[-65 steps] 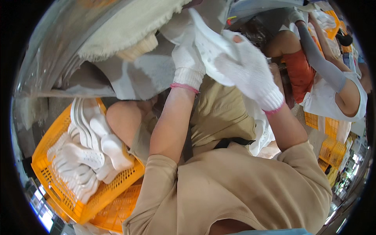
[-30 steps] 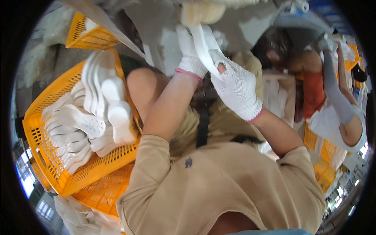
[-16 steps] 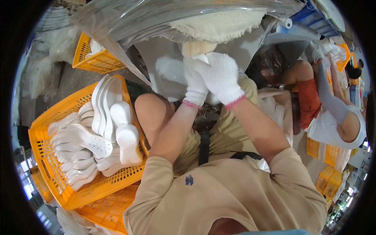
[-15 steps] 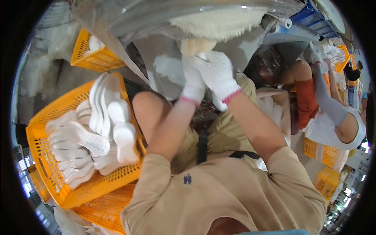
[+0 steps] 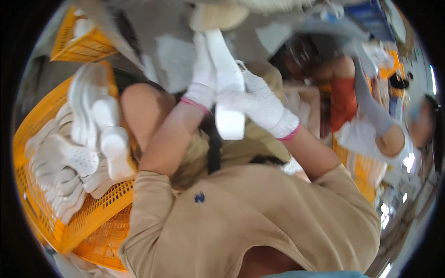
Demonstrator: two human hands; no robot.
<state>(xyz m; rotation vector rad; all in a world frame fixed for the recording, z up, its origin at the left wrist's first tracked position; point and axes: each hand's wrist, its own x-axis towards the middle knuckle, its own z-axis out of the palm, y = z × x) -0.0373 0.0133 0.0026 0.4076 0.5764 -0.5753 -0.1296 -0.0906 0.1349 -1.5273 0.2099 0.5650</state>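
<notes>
A long white shoe sole point(image 5: 228, 76) lies lengthwise between my two gloved hands, above my lap. My left hand point(image 5: 204, 69), in a white knit glove with a pink cuff, is closed along the sole's left side. Across the sole's lower part lies the thumb of my right hand point(image 5: 264, 104), which grips it from the right. By the right fingers something small and dark shows, too blurred to name. Just beyond the sole's far end is a pale, round, wheel-like part point(image 5: 218, 17), with fluffy cream material point(image 5: 273, 4) beside it.
At my left a yellow crate point(image 5: 28, 171) holds many white soles point(image 5: 79, 157), stacked and loose. Another yellow crate point(image 5: 83, 46) stands at the far left. Grey machine panels point(image 5: 174, 60) rise in front of me. A co-worker in a white top point(image 5: 371, 139) sits at the right.
Both hands have drawn back from the wheel-like part toward me. The sole, mostly hidden before, now shows its long face. The whole view has shifted, so the crates appear farther left.
</notes>
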